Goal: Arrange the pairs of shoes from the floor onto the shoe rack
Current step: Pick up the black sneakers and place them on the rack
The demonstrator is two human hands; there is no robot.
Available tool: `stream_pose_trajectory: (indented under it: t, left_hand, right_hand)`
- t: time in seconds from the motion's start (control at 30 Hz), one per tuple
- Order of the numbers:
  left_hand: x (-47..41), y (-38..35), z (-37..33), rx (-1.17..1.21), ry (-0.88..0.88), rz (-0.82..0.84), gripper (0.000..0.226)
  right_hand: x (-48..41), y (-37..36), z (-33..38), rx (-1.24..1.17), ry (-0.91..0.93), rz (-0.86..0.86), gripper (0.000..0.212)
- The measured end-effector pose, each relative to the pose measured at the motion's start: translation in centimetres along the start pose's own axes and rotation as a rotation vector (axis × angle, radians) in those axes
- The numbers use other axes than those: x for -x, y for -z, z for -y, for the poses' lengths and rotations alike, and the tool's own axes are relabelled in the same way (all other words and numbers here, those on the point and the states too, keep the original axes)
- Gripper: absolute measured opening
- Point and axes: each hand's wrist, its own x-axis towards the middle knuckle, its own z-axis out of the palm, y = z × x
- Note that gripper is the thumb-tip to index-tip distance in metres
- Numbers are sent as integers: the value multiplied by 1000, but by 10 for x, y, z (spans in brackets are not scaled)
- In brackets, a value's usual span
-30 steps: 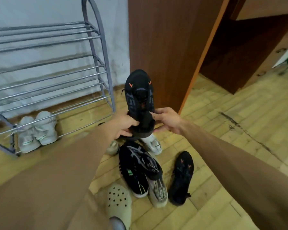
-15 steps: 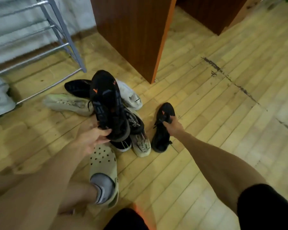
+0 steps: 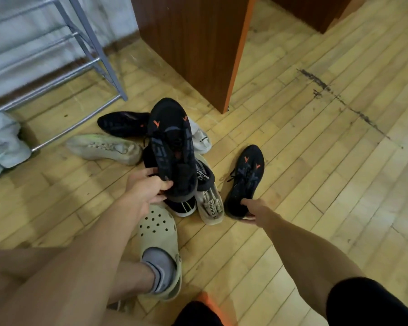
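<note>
My left hand (image 3: 146, 191) grips the heel of a black sneaker with orange marks (image 3: 172, 147), held toe-away above the shoe pile. My right hand (image 3: 253, 211) is closed on the heel of its matching black sneaker (image 3: 246, 180), which lies on the wooden floor to the right of the pile. Under the held shoe lie a beige sneaker (image 3: 210, 205), a black shoe with a white sole (image 3: 183, 207), a white shoe (image 3: 200, 138), another black sneaker (image 3: 123, 123) and a pale greenish sneaker (image 3: 104, 149). The metal shoe rack (image 3: 90, 43) stands at the upper left with a pale pair (image 3: 3, 142) on its lowest level.
A brown wooden cabinet panel with an orange edge (image 3: 198, 43) stands just behind the pile. My foot in a grey sock and cream clog (image 3: 159, 245) rests in front of the shoes. Open wooden floor (image 3: 327, 172) stretches to the right.
My right hand let go of the raised shoe, dropped to the floor and closed on the heel of the second black sneaker. My view tilted down, and my left hand lowered its shoe.
</note>
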Motion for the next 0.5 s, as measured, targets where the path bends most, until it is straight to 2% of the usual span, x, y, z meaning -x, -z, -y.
stream_pose_trajectory:
  t: [0.1, 0.17, 0.23, 0.37, 0.5]
  left_hand:
    - [-9, 0, 4, 35, 17, -65, 49]
    - [-11, 1, 5, 75, 38, -127, 32]
    - [-8, 2, 3, 139, 59, -171, 27]
    - [10, 2, -7, 256, 51, -209, 34]
    - [26, 21, -22, 310, 13, -226, 36]
  right_hand:
    - [14, 8, -2, 129, -32, 158, 46]
    - [26, 11, 3, 148, -24, 177, 48]
    - [41, 12, 17, 150, 25, 164, 42]
    - [79, 12, 65, 159, 178, 110, 29]
    - [116, -4, 114, 306, 334, 210, 33]
